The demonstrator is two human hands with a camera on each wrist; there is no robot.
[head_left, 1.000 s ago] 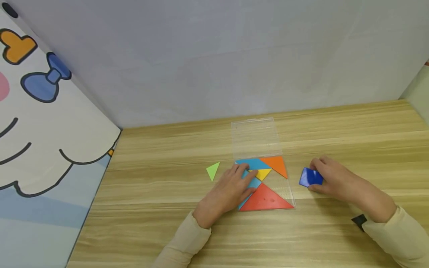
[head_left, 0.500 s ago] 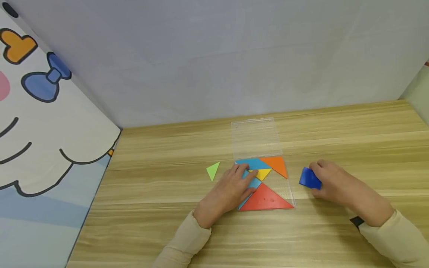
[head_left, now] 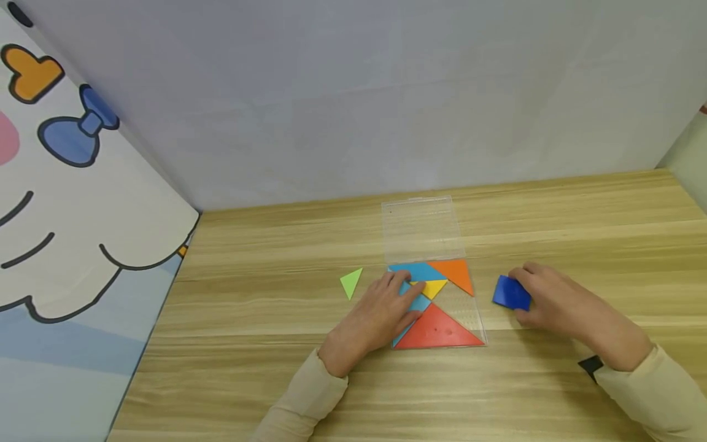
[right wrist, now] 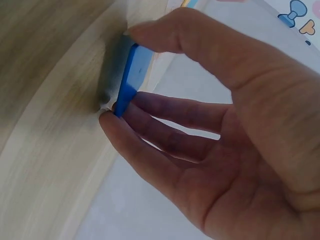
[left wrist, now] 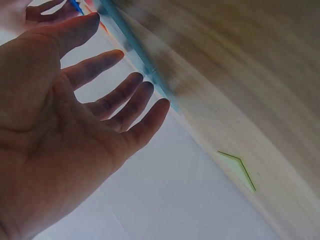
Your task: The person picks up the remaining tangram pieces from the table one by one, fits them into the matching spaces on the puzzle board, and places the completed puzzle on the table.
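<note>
My right hand (head_left: 571, 307) pinches a dark blue four-sided tangram piece (head_left: 510, 293) just over the wood to the right of a clear plastic case (head_left: 469, 316). In the right wrist view, thumb and fingertips hold the blue piece (right wrist: 136, 72) by its opposite edges. My left hand (head_left: 375, 314) rests on the case's left side with loosely spread fingers, partly covering the light blue pieces (head_left: 421, 271). Beside its fingertips lies a yellow triangle (head_left: 434, 288). An orange triangle (head_left: 457, 274) fills the far right corner, and a large red triangle (head_left: 439, 328) lies along the near edge.
The case's transparent lid (head_left: 422, 230) lies folded out at the back. Left of the case is a small green triangle (head_left: 350, 283) on the wooden table (head_left: 265, 319). A black piece (head_left: 590, 366) shows partly from under the right sleeve. A pale wall (head_left: 353, 104) stands behind.
My right hand has shifted slightly on the blue piece, which tilted a little and now lies flatter. My left hand stays in place.
</note>
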